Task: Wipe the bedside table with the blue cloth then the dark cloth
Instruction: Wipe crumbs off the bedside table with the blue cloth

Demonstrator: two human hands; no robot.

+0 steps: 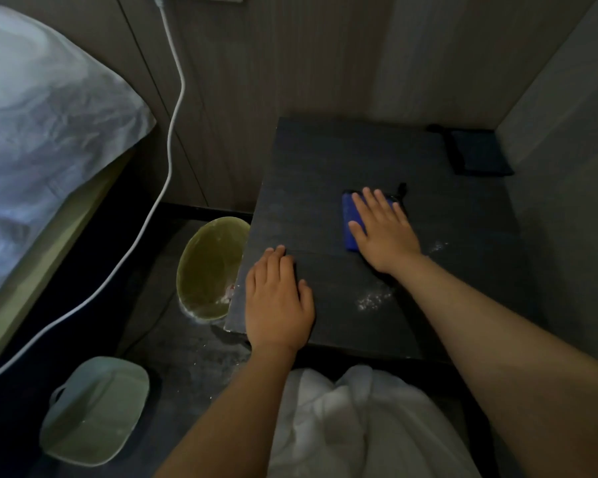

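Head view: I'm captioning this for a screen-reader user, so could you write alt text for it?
A person's right hand presses a blue cloth flat on a dark bedside table, while the left hand rests flat at the table's near left corner. A dark cloth lies at the far right corner, and white specks dot the near side.

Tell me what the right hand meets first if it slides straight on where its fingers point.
Probably the wall behind the bedside table. The right hand, flat on the blue cloth, points up-left; the dark cloth lies off to the right.
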